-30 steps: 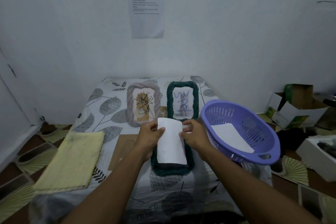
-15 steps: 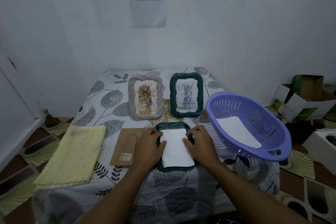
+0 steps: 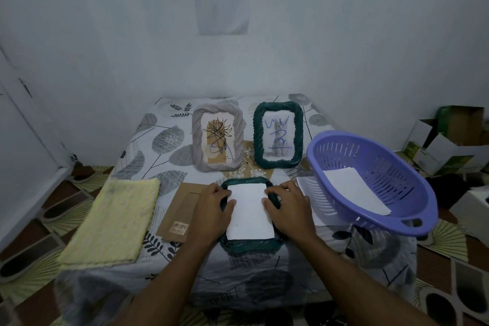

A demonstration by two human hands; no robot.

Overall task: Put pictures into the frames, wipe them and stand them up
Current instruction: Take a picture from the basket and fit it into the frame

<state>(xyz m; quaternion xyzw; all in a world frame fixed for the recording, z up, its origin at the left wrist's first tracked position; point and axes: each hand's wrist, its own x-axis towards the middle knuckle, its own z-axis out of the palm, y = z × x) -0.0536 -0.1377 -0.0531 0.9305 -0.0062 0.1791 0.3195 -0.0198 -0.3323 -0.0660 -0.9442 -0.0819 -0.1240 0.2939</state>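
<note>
A dark green rope frame [image 3: 248, 245] lies face down at the front of the small table, with a white picture sheet [image 3: 249, 213] lying on its back. My left hand [image 3: 211, 210] presses on the sheet's left edge and my right hand [image 3: 289, 210] on its right edge, fingers spread flat. Behind them two filled frames stand upright: a grey rope frame [image 3: 197, 137] and a second green frame [image 3: 258, 137]. A brown cardboard backing board [image 3: 178, 213] lies left of my left hand. A yellow cloth [image 3: 112, 219] lies further left.
A purple plastic basket [image 3: 397, 185] holding a white sheet [image 3: 354, 190] overhangs the table's right edge. Another white sheet [image 3: 308, 188] lies under the basket's rim. Cardboard boxes [image 3: 447, 145] sit on the floor at right. The wall stands close behind the table.
The sheet, held tilted above the frame a second ago, now lies flat on the frame's back. Both hands have come down and pressed onto its edges.
</note>
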